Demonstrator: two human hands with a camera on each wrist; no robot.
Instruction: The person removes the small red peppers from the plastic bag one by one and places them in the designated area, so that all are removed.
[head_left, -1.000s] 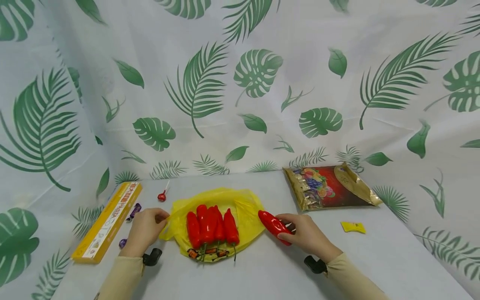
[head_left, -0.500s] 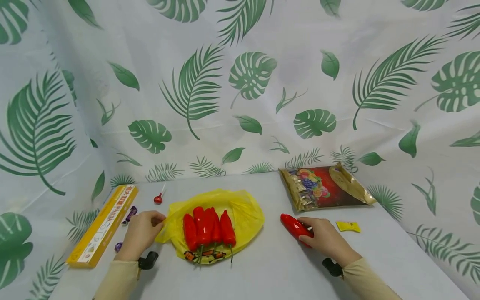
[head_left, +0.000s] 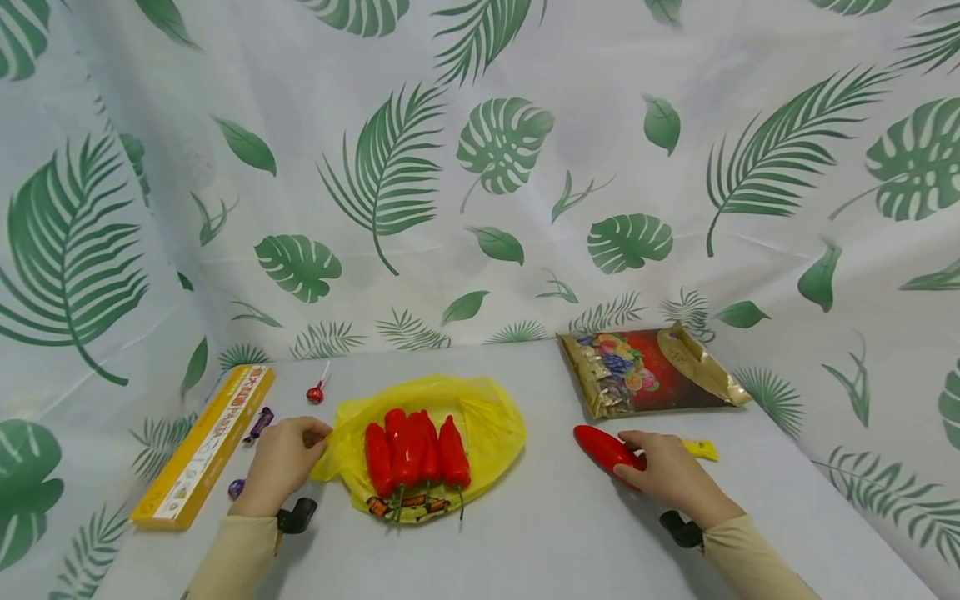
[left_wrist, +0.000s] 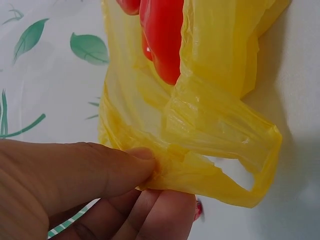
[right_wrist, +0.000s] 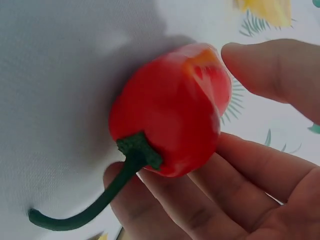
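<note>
At the left my left hand (head_left: pixel 279 462) pinches the edge of a yellow plastic bag (head_left: pixel 501 421) between thumb and fingers. The left wrist view shows the pinched handle loop of the bag (left_wrist: pixel 265 165). Several red peppers (head_left: pixel 409 458) lie side by side in the bag's opening, green stems toward me. To the right of the bag, my right hand (head_left: pixel 671 473) holds another red pepper (head_left: pixel 602 448) low over the table. In the right wrist view, fingers curl along one side of this pepper (right_wrist: pixel 165 110), with the thumb tip right at the other; its curved green stem points away.
On the left lie a yellow pasta box (head_left: pixel 206 450), purple-wrapped candies (head_left: pixel 259 423) and a red lollipop (head_left: pixel 315 393). A gold and red packet (head_left: pixel 648 371) lies at the back right. A small yellow packet (head_left: pixel 701 450) is partly behind my right hand.
My right hand has carried its pepper rightward, away from the bag, and now overlaps the small yellow packet. The left hand keeps its pinch on the bag. The head view has shifted slightly.
</note>
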